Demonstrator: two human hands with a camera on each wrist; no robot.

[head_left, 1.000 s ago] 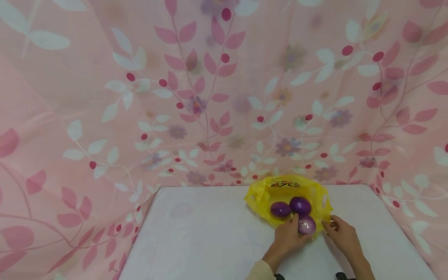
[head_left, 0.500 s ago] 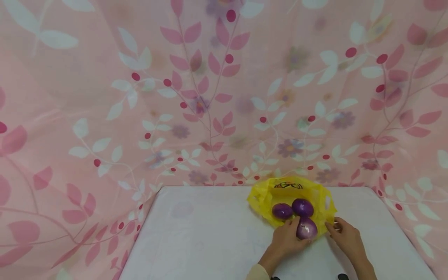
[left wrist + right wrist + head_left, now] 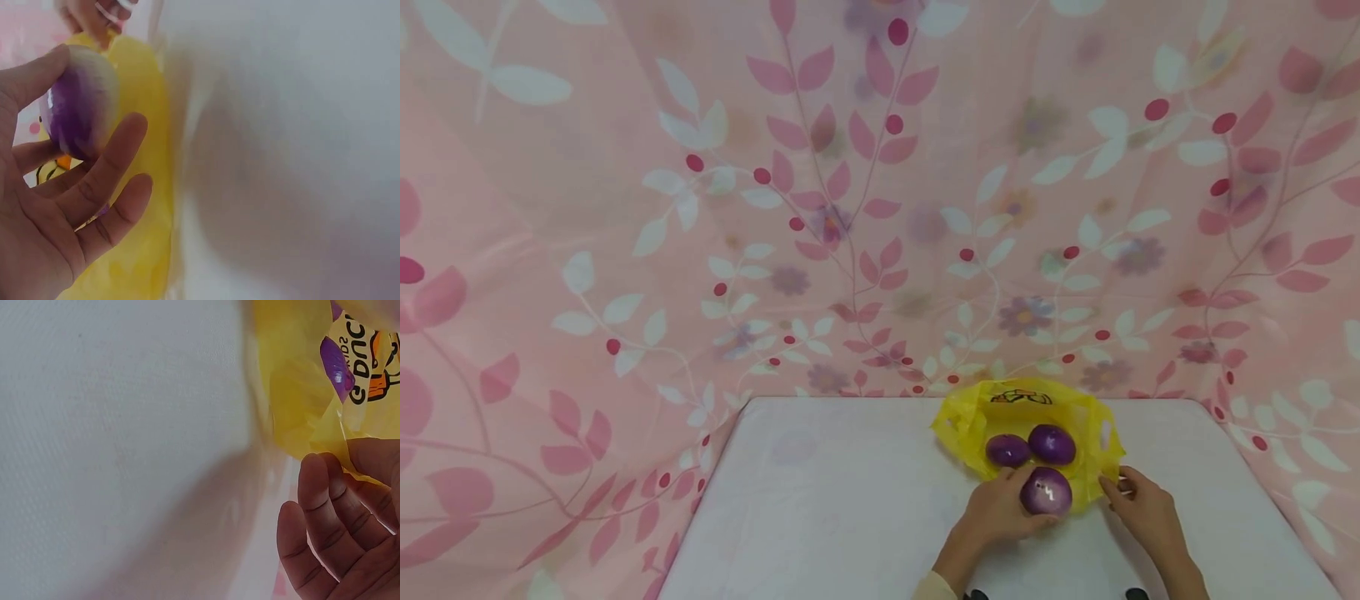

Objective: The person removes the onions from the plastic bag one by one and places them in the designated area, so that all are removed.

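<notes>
My left hand [image 3: 996, 510] grips a glossy round purple onion [image 3: 1047, 493] at the near side of a yellow plastic bag [image 3: 961, 427]. In the left wrist view this onion [image 3: 81, 106] fades from purple to white, with the thumb on one side and fingers curled below. Two more purple onions, one on the left [image 3: 1007, 451] and one on the right [image 3: 1052, 445], lie in the spread bag. My right hand [image 3: 1148, 510] pinches the bag's right edge between thumb and fingers; the right wrist view shows the yellow film [image 3: 294, 381] gathered there.
The bag lies near the back edge of a white-covered table [image 3: 835, 492]. Behind it hangs a pink floral curtain [image 3: 910, 275]. Black lettering and a cartoon print [image 3: 378, 369] mark the bag's inside.
My left hand has drawn the onion toward me and slightly left, away from the other two. The right hand keeps its pinch on the bag's edge. The head view has shifted slightly.
</notes>
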